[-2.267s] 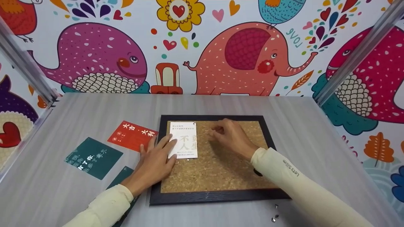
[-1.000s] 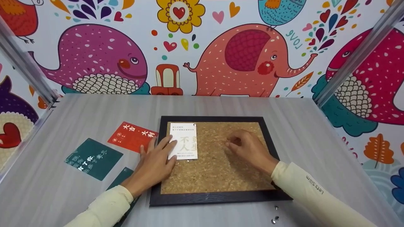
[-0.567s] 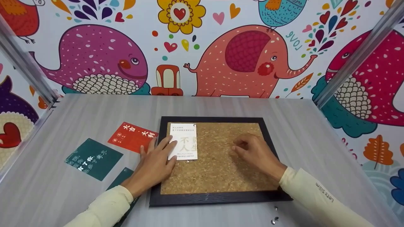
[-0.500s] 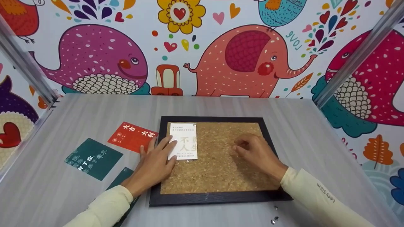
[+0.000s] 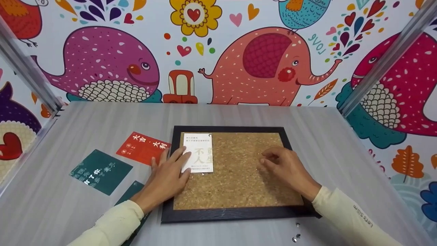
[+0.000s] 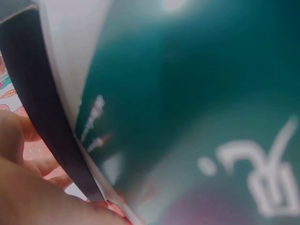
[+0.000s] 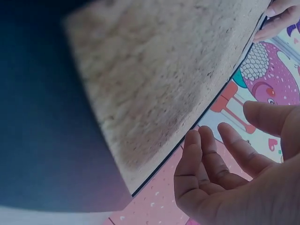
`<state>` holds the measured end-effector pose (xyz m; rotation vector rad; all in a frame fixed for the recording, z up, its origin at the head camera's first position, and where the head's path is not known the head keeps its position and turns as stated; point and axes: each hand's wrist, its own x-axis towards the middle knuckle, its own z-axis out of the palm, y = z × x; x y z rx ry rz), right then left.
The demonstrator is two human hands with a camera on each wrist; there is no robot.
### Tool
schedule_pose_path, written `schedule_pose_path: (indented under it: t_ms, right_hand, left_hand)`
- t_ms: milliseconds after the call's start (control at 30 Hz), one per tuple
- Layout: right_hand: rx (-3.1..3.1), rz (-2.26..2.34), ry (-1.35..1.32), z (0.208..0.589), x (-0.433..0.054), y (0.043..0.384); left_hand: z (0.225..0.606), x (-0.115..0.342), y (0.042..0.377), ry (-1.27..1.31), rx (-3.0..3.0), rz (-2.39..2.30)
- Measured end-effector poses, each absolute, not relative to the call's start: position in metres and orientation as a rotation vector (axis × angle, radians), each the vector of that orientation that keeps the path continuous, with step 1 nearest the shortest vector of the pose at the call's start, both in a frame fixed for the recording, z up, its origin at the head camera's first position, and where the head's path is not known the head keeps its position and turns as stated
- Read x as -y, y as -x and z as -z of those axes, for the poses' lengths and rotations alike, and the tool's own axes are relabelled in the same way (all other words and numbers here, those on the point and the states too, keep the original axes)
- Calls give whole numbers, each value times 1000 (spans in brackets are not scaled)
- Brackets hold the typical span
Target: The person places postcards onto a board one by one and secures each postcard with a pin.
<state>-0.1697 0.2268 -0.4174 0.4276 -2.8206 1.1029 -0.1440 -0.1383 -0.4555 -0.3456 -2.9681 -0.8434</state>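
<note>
A cork board (image 5: 235,191) in a black frame lies on the grey table. On its left part is a white card (image 5: 201,140) with printed characters, a small pin (image 5: 210,135) at its top right corner. My left hand (image 5: 169,179) rests across the frame's left side, fingers spread and fingertips on the card. Over the board's right part hovers my right hand (image 5: 285,167), its fingers loosely bent; in the right wrist view, nothing shows between fingers and thumb. The left wrist view holds the black frame edge and a green card (image 6: 187,93) close up.
A red card (image 5: 143,147) and a green square card (image 5: 102,172) lie left of the board. Another green card (image 5: 131,191) is partly under my left forearm. Several metal pins (image 5: 295,238) sit in front of the board's right side. A patterned wall stands behind.
My right hand has moved right and toward me, from beside the white card to the board's right part. My left hand has stayed on the card.
</note>
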Motion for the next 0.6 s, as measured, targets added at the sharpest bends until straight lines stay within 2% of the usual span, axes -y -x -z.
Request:
schedule_pose_path:
  t_ms: [600]
  right_hand:
    - [2840,-1090,-263,413,-247,158]
  left_hand:
    - [457,140,145,369,2948,833]
